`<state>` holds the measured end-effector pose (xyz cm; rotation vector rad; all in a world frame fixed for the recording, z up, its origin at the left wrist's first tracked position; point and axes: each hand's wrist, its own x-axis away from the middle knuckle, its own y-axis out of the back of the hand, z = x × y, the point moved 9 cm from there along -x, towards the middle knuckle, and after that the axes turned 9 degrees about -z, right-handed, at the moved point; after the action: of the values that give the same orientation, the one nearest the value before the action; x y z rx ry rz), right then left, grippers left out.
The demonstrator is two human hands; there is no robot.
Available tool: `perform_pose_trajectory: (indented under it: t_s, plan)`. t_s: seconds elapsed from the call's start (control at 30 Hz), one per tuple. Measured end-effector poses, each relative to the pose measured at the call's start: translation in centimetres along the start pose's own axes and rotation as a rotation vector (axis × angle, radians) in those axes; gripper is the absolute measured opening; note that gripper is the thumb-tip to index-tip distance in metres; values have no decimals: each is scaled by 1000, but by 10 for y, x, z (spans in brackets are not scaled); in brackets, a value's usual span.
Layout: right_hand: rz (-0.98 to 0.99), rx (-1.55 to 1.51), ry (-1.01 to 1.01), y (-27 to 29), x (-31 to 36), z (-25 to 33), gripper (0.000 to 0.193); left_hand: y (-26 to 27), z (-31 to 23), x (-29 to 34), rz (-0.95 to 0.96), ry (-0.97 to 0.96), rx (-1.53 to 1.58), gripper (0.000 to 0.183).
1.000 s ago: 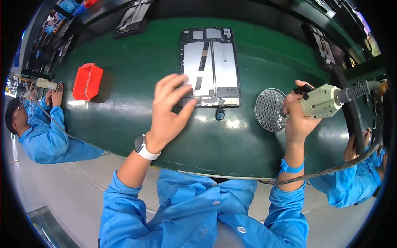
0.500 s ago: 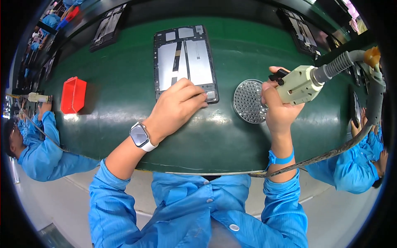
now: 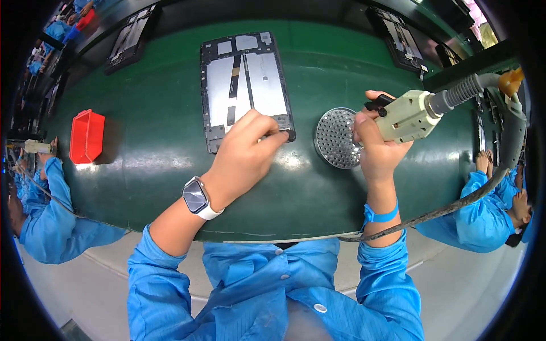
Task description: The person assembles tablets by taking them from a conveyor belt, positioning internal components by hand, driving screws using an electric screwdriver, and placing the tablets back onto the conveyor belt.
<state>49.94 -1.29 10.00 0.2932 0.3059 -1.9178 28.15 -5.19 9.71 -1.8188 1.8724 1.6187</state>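
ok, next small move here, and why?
Probably have the left hand settle the small black part at the open tablet's lower right corner: that hand is right there, while the right hand holds the pale green tool off to the side, by the round dish.

On the green tabletop (image 3: 153,113), a smooth, glossy finish returns bright reflections to me. Open tablet (image 3: 220,85): dark matt frame (image 3: 203,74), plastic in appearance, around a smooth, silvery, metal-like plate (image 3: 264,91). Power tool (image 3: 405,116) in my right fingers (image 3: 367,128): pale, low-sheen moulded plastic, with a ribbed grey hose (image 3: 459,94). Round dish (image 3: 335,142): shiny, metallic-looking, closely dimpled. Bin (image 3: 94,136): smooth red plastic. My sleeves (image 3: 159,284): thin, creased blue cloth, faintly lustrous. My watch (image 3: 194,196): glossy, glass-like face, smooth white rubbery strap (image 3: 211,213). Cable (image 3: 432,215): dark, rough-looking.
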Motion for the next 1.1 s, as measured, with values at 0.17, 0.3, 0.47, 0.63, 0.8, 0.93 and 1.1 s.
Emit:
perform_pose_trajectory:
  t_s: [0.17, 0.3, 0.47, 0.63, 0.8, 0.93, 1.1]
  plan:
    - [-19, -23, 6, 1, 0, 1, 49, 2, -1, -1, -7, 10, 24, 17]
    - [25, -46, 7, -3, 2, 7, 42, -1, 2, 5, -6, 25, -41, 16]
    - [19, -192, -28, -19, 3, 15, 37, 0, 4, 7, -97, 10, -27, 14]
    - [103, -293, -91, -60, 7, 29, 31, 3, 3, 5, -62, 22, -97, 11]
    - [116, -390, -151, -98, 11, 17, 26, 2, 10, 6, -32, 55, -80, 16]
    - [159, -211, -152, -107, 18, 6, 27, 3, 12, 7, -26, 61, -74, 17]
    - [146, -219, -159, -107, 19, -1, 26, 4, 14, 7, -37, 76, -62, 16]
